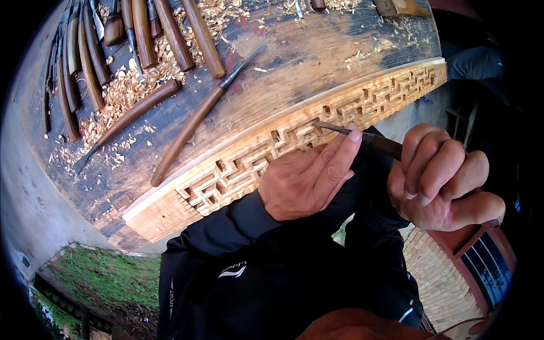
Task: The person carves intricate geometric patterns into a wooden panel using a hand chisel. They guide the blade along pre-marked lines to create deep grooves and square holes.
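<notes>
A long pale wooden board [158, 218], carved with an angular lattice pattern, lies along the bench's near edge. My right hand [445, 181] is closed around the handle of a chisel [381, 144], whose tip meets the carving near the board's middle. My left hand [306, 184] lies over the board's near part with fingers stretched out, one fingertip touching the chisel's blade; its thumb is hidden. Just beyond the board a loose chisel [192, 124] with a brown handle lies at an angle.
The worn wooden bench [294, 62] bears several carving tools [144, 31] at the upper left, wood shavings [130, 90], and a wooden-handled object [399, 8] at the back right. Dark cloth [470, 62] shows past the right end. Grass [102, 272] and paving [436, 277] lie below.
</notes>
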A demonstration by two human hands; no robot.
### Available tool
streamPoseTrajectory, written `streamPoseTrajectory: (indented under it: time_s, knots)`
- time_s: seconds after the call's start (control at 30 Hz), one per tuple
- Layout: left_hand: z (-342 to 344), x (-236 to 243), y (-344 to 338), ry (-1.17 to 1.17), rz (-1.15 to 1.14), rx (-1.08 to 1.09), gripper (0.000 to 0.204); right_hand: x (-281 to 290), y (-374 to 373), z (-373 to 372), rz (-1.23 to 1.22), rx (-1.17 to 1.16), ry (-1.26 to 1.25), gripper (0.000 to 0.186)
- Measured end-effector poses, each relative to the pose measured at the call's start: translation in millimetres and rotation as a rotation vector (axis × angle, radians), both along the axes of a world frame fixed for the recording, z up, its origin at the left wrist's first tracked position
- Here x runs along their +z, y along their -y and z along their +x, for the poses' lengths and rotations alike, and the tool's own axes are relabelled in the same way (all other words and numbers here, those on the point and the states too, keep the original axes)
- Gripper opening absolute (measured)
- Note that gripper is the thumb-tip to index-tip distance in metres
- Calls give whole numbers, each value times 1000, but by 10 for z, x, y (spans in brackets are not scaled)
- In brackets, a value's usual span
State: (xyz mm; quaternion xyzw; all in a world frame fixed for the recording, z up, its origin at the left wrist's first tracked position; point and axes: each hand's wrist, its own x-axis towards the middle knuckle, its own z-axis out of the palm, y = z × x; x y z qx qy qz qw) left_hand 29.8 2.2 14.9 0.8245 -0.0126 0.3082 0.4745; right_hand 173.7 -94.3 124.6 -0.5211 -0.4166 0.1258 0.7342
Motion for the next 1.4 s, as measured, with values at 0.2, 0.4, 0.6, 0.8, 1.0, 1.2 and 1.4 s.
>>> streamPoseTrajectory:
  time_s: [0.2, 0.4, 0.6, 0.8, 1.0, 1.2, 1.4]
  knots:
    - [-11, -4, 1, 9, -13, 20, 78, 5, -48, -35, -24, -42, -1, 57]
    - [-16, -3, 3, 23, -35, 39, 76, 31, -49, -87, -37, -57, 28, 54]
    - [-28, 5, 1, 26, -56, 53, 74, 37, -63, -125, -47, -61, 40, 51]
    - [-39, -8, 8, 20, -64, 53, 73, 5, -50, -154, -54, -74, 62, 48]
    - [-73, 17, 8, -15, -75, 64, 71, -69, -56, -208, -49, -94, 86, 46]
    - [-49, -45, 42, 53, -63, 86, 72, -123, 4, -324, -83, -82, 134, 45]
    - [-18, -21, 24, 102, -74, 63, 73, -19, -99, -308, 40, -133, 176, 43]
